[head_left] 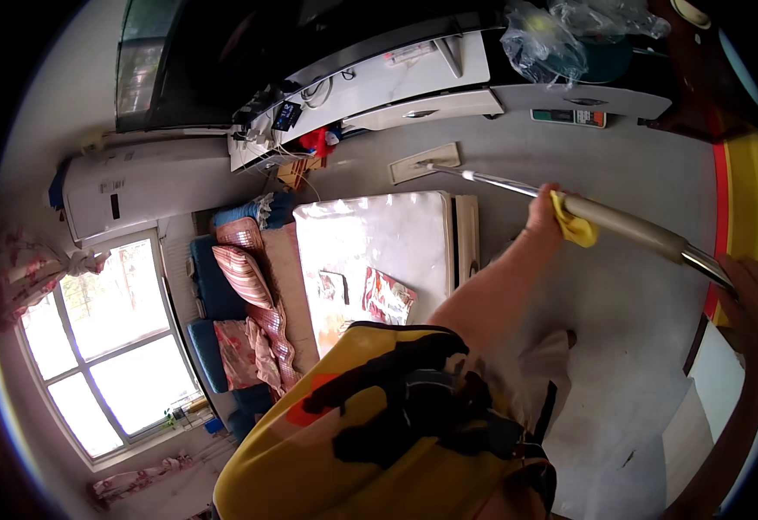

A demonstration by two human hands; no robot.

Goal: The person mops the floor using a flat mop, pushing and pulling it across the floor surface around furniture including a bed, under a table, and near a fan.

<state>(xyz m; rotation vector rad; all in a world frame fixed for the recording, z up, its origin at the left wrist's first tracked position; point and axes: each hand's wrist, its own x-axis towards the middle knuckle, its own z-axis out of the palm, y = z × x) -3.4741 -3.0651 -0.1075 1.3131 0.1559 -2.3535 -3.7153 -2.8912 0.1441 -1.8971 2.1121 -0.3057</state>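
Observation:
A flat mop slants across the upper right of the head view. Its pale rectangular head (409, 169) lies on the grey floor beyond the white table. My left hand (545, 217) is closed round the pole (626, 224), near where the thin silver tube meets the thicker beige section. A yellow cloth (576, 224) hangs at the pole right beside that hand. At the far right, my right hand (750, 290) grips the silver upper end of the pole; some of its fingers are hard to make out in the shade.
The glossy white table (370, 230) bears magazines. Behind it run a low TV cabinet (422, 111), dangling cables (310, 178) and a green-and-white box (568, 118) on the floor. A cushioned blue sofa (210, 277) stands by the window on the left. Clear plastic bags (544, 43) lie on the cabinet.

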